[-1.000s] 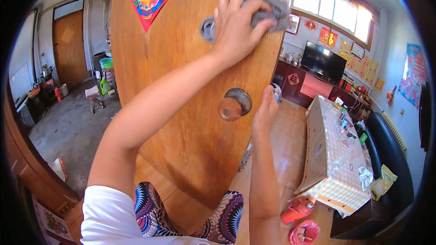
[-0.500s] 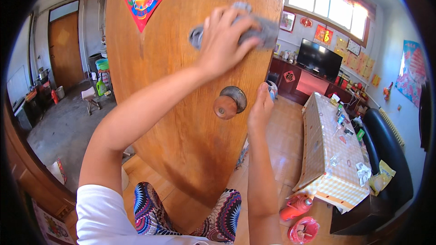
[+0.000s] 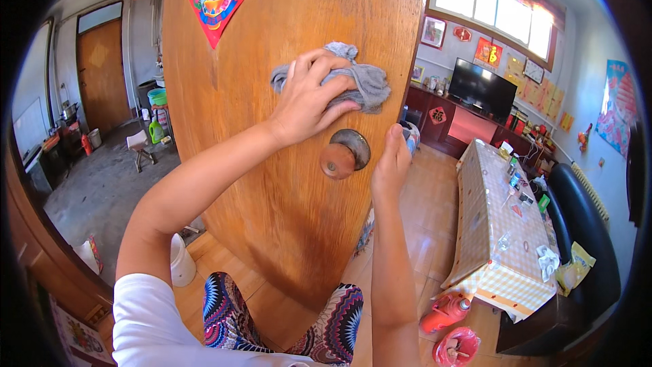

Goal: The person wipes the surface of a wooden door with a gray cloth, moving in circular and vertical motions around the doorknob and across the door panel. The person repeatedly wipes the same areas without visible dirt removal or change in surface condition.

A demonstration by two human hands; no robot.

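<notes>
Bare left hand (image 3: 302,105) raised, palm down-forward, back showing; fingers bent, slightly spread, thumb pointing right. Bare left forearm (image 3: 210,173) slants up rightward from a bent elbow (image 3: 146,224). Bare right hand (image 3: 390,166) lower, thumb up, other fingers hidden; bare right forearm (image 3: 394,265) near vertical, wrist roughly straight.

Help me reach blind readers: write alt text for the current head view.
A person's left hand holds a grey cloth against a wooden door, above its round knob; the right hand is at the door's edge.
</notes>
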